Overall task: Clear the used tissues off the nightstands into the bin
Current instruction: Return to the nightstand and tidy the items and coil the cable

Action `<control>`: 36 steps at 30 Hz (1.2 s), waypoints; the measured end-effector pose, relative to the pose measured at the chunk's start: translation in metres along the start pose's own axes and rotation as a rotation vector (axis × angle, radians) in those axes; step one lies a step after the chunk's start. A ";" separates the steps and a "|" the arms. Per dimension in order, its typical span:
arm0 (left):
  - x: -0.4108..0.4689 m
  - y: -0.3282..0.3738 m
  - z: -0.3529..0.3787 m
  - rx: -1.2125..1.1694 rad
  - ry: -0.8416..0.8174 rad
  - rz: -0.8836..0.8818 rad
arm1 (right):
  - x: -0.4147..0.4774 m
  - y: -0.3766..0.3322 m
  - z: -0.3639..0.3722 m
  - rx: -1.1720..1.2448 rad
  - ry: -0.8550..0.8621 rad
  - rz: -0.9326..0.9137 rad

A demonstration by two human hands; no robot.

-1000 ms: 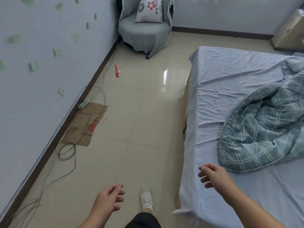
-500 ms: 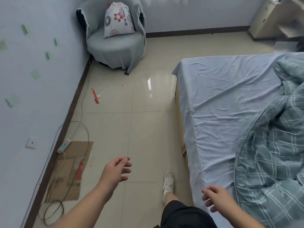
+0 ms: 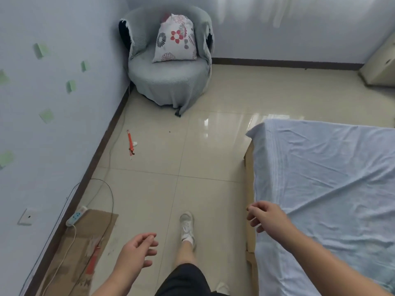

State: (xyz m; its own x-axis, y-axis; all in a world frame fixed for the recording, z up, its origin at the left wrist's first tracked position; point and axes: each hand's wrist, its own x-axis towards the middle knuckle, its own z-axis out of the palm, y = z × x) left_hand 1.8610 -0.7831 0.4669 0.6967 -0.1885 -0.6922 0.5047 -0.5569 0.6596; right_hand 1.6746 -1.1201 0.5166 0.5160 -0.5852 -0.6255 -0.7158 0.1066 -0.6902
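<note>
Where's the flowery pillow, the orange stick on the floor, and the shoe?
flowery pillow (image 3: 175, 39), head view, middle of its front.
orange stick (image 3: 130, 142), head view, mid-shaft.
shoe (image 3: 187, 225), head view, its laces.

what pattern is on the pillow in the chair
White with red and dark flower prints: the pillow shows best in the head view.

Armchair in far left corner, cushion on its seat. Bed at right. Cardboard sheet on floor along left wall, power strip at its edge.

The bed is cut off at the right and bottom edges, the cream cabinet at the right edge, and the floor cardboard at the bottom edge.
</note>
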 end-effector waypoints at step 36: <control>0.492 0.665 0.311 0.291 -0.271 0.111 | 0.581 -0.382 -0.326 0.428 0.280 0.122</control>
State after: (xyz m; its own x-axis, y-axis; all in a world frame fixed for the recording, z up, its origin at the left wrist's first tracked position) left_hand 2.3808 -1.4978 0.4742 0.5600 -0.4446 -0.6991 0.2420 -0.7192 0.6513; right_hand 2.0944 -1.7625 0.5359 0.2535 -0.7343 -0.6297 -0.4765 0.4717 -0.7419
